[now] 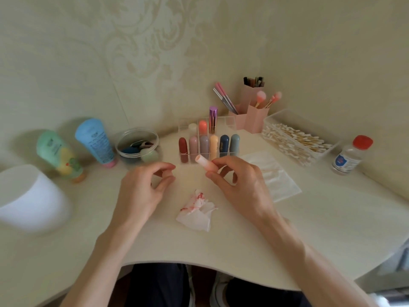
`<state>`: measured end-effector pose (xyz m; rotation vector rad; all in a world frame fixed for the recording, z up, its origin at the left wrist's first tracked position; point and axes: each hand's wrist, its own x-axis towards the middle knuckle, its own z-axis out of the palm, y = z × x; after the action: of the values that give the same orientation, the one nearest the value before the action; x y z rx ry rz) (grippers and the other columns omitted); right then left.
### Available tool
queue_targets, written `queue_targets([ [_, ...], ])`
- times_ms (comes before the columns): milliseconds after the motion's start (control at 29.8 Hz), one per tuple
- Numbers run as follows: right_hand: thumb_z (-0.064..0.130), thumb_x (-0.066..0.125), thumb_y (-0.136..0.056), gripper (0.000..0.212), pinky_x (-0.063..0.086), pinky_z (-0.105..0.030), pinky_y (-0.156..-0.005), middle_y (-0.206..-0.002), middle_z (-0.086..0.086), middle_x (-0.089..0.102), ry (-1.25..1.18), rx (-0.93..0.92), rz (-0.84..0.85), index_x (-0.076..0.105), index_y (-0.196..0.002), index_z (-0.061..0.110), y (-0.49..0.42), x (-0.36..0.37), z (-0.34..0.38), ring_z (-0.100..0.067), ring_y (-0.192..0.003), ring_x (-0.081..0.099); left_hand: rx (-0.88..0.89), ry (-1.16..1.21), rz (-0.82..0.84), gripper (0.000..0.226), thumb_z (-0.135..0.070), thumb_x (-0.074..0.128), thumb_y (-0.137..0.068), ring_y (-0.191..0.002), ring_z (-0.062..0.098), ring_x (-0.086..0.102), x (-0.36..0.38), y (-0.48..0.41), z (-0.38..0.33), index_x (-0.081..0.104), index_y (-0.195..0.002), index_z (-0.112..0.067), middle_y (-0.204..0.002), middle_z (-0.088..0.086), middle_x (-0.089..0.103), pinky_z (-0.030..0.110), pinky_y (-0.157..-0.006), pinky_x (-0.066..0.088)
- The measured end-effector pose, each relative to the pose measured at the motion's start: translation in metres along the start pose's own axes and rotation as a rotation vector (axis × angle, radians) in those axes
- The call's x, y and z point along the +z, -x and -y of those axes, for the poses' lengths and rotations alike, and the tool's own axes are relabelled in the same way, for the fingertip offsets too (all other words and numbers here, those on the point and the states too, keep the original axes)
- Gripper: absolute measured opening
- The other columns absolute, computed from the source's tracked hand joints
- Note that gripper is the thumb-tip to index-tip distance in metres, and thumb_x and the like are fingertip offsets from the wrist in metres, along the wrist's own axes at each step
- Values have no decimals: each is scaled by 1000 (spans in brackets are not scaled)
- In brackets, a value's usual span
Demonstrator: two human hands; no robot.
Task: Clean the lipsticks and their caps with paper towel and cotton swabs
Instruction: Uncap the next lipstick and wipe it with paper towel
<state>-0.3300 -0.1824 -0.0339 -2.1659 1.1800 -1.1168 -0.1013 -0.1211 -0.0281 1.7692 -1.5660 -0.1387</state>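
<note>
My right hand (239, 182) grips a pale pink lipstick tube (204, 163) above the desk, its closed end pointing up and left. My left hand (146, 185) hovers beside it with fingers loosely curled and nothing in them. A crumpled paper towel (197, 211) stained red lies on the desk below both hands. Behind them a clear organiser (229, 122) holds several capped lipsticks (204, 146) in a row, with a purple metallic one (213, 118) standing further back. An open clear box of cotton swabs (296, 140) sits at the right.
A folded stack of clean paper towels (274, 176) lies right of my right hand. A red-capped clear bottle (352, 155) stands far right, pink brush holders (250, 116) at the back. Two tubes (77, 147), a round jar (138, 145) and a white rounded object (31, 198) occupy the left.
</note>
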Motion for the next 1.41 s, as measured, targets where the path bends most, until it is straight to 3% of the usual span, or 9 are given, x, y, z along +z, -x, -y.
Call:
queue_targets([
  [67,26,82,-91,20,41,-7,-71,-93,18,72,-13,18,0,77,-110,22,0,0,-1,2,-84,65,16,-19,4,20,-20,81,-88,-72,-18,55,2,2,1,79,-108,-25,-89,-17,72,8,-68,38],
  [168,23,83,-90,22,42,-7,-70,-92,19,73,-54,35,0,77,-112,23,0,0,-2,2,-84,66,47,-7,-34,35,-21,84,-85,-79,-5,59,2,2,0,75,-119,-26,-101,-13,72,28,-73,52],
  [302,21,83,-91,26,48,-20,-66,-97,18,75,-214,75,16,75,-114,27,0,2,0,-10,-86,70,101,327,-113,39,-21,84,-85,-82,14,65,1,8,-15,73,-122,-20,-109,-8,71,22,-68,49],
  [503,20,84,-90,22,48,-27,-67,-98,17,77,-342,101,37,75,-110,24,-1,2,2,-16,-84,70,-63,717,21,25,-28,82,-80,-66,6,63,14,1,-39,79,-105,-27,-89,-7,79,18,-67,52],
  [737,20,77,-96,17,48,-20,-70,-97,14,76,-319,65,121,76,-112,24,0,4,1,-17,-87,69,-57,802,-14,16,-24,80,-83,-57,7,54,21,3,-41,80,-99,-23,-72,-12,70,21,-60,45],
  [905,39,63,-99,29,50,-26,-72,-90,-8,73,-593,111,259,77,-116,21,-1,-2,12,-14,-75,59,-123,923,-20,15,-24,79,-82,-56,14,44,20,4,-39,82,-94,-33,-63,-8,60,20,-55,39],
  [1039,19,76,-93,28,61,-34,-83,-96,-11,78,-714,229,249,69,-119,13,-1,-4,16,-27,-84,73,-145,955,-36,13,-26,79,-80,-55,13,44,20,5,-40,82,-91,-33,-63,-8,59,19,-54,39],
  [1173,17,66,-100,19,52,-25,-69,-86,-7,77,-673,184,273,71,-112,2,-1,-3,12,-18,-74,69,-175,969,-41,11,-25,79,-79,-53,11,42,19,6,-39,81,-90,-24,-56,-4,51,17,-53,37],
  [1408,33,42,-108,42,41,-28,-61,-73,-6,63,-664,229,358,71,-96,5,1,-2,19,-15,-61,54,-165,996,27,12,-25,75,-83,-54,12,37,17,7,-40,81,-93,-22,-56,-2,47,17,-52,32],
])
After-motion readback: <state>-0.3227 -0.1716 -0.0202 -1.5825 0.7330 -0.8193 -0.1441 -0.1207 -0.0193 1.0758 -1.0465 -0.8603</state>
